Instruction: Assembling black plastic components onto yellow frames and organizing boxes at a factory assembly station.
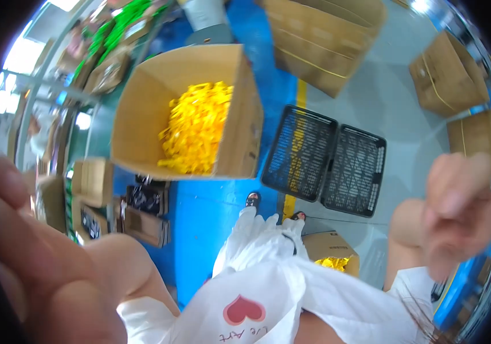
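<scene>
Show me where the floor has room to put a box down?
Bare grey floor lies between the two black plastic crates and the strapped brown cardboard boxes. Blue floor below the open cardboard box of yellow pieces is free. The left side is crowded with small cartons.

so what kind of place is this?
Probably a factory or packing floor: an open cardboard box full of yellow pieces, sealed cartons on a blue-and-grey floor, and black plastic crates.

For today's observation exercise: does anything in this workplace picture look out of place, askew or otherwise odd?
Little stands out. The open cardboard box holds a loose heap of yellow pieces, all inside it. Two black plastic crates lie on the floor across the yellow line. Both hands, left and right, are raised close to the camera, blurred, holding nothing visible.
</scene>
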The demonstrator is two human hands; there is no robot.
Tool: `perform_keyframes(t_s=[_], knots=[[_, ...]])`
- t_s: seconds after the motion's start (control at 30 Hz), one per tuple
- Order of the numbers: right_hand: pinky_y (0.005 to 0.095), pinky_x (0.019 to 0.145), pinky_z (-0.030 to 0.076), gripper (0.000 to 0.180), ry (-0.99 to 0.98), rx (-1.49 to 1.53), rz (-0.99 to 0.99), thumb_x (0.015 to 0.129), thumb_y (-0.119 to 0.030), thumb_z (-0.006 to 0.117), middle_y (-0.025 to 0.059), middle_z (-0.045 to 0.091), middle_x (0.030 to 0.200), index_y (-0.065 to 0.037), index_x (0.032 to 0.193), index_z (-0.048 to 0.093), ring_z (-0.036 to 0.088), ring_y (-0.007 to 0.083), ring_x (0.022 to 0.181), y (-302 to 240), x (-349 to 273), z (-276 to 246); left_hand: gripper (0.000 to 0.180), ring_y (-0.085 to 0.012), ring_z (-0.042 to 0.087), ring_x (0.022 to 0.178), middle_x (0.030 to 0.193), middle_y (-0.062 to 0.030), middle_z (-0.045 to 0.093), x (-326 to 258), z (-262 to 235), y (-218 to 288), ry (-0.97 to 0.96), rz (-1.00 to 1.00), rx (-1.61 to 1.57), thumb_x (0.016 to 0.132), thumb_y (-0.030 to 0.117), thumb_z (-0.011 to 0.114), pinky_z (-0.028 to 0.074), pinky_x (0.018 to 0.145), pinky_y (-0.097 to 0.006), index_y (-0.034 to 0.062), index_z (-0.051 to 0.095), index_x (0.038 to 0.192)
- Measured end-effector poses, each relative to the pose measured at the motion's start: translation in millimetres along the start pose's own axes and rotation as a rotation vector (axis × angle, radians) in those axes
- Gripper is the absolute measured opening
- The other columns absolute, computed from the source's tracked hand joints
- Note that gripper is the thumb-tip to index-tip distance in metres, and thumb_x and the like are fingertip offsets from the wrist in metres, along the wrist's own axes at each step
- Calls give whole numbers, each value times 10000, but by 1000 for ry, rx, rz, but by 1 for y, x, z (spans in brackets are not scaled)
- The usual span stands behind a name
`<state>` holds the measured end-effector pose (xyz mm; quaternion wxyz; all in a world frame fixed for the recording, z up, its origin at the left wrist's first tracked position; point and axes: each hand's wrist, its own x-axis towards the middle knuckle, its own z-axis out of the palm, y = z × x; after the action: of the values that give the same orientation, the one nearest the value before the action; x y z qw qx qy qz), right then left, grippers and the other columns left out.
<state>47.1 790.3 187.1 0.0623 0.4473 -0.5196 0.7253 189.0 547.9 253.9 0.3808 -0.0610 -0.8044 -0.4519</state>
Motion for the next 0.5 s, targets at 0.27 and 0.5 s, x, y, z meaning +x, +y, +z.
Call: perform_keyframes(t_s=[0.27,0.5], knots=[[201,446,273,416,-465,138,-401,700,-145,617,3,422,648,-9,1022,392,365,91,505,-82,76,131,282,-158,422,568,678,-49,449,-184,-199,160,24,63,13,750,282,507,371,597,-322,36,453,878],[201,434,281,335,-659,157,-502,712,-153,584,5,424,640,-14,965,415,373,93,495,-103,90,244,239,-123,409,546,666,-14,436,-69,-228,103,-238,197,-343,781,299,556,345,524,-261,61,537,775]])
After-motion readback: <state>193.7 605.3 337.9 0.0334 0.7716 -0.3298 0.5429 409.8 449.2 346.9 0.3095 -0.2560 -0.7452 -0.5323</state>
